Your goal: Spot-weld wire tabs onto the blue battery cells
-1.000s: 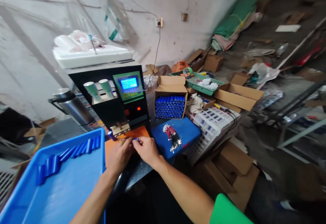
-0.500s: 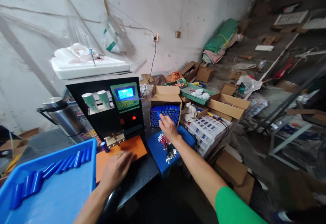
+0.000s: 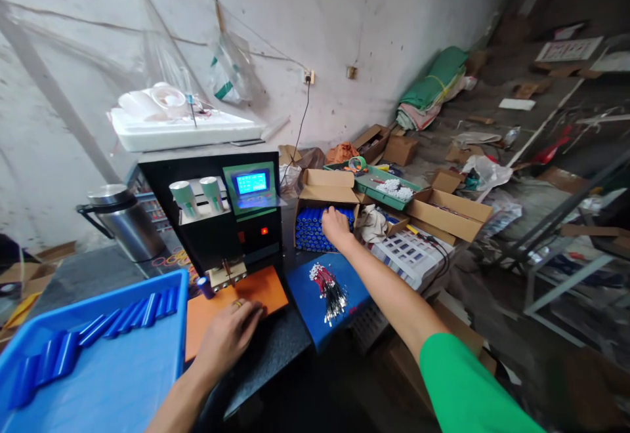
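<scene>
My left hand (image 3: 233, 328) rests palm down on an orange board (image 3: 270, 292), its fingers loosely bent and holding nothing visible. Just beyond it a blue battery cell (image 3: 204, 287) stands at the front of a black spot welder (image 3: 209, 223), beside the two copper-coloured electrode pins (image 3: 226, 268). My right hand (image 3: 336, 224) reaches over a cardboard box (image 3: 329, 187) packed with stacked blue battery cells (image 3: 312, 231). Its fingers are curled together at the top of the stack; what they hold, if anything, is hidden.
A blue tray (image 3: 182, 315) with several blue cells stands at the left. Red and black wires (image 3: 329, 292) with white connectors lie on a blue surface (image 3: 305, 318). A steel jug (image 3: 121, 223) stands behind the tray. Right of the box are a green tray (image 3: 378, 198) and a white crate (image 3: 411, 256).
My right hand has moved right, from the box's front onto the top of the cells. The small blue thing at its fingertips no longer shows. My left hand stays on the board.
</scene>
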Demonstrator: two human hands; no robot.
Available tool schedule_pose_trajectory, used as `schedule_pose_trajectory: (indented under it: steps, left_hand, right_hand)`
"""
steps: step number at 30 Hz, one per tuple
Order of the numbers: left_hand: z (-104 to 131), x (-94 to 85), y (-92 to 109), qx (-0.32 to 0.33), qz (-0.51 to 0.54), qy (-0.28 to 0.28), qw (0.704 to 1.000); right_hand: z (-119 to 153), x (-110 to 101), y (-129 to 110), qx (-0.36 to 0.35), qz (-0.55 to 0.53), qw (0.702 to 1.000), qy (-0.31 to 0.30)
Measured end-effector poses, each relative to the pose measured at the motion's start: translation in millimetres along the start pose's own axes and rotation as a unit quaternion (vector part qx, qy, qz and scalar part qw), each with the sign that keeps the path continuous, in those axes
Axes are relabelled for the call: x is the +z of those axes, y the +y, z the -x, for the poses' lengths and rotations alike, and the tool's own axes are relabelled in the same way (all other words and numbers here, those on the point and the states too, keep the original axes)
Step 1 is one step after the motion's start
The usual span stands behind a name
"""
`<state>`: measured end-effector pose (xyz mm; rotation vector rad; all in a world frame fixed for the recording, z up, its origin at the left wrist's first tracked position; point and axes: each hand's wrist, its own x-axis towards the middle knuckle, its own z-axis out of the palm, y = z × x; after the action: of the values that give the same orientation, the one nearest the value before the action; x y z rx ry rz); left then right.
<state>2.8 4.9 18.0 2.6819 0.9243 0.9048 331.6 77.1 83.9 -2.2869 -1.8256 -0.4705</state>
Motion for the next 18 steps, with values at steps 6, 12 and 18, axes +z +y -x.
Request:
schedule_pose_trajectory:
  steps: [6, 12, 18]
  left_hand:
    - [-1, -1.4, 3, -0.012, 0.008, -0.012, 1.0]
    - [-1, 0.4, 1, -0.02, 0.011, -0.013, 1.0]
    - [0, 2.9, -2, -0.03, 0.019, -0.012, 0.999]
  right_hand:
    - [1, -2, 3, 0.002, 0.012, 1.0, -0.025]
    - [27, 6, 6, -0.022, -0.007, 1.0, 0.013]
    - [51, 21, 17, -0.04, -0.085, 0.992, 0.086]
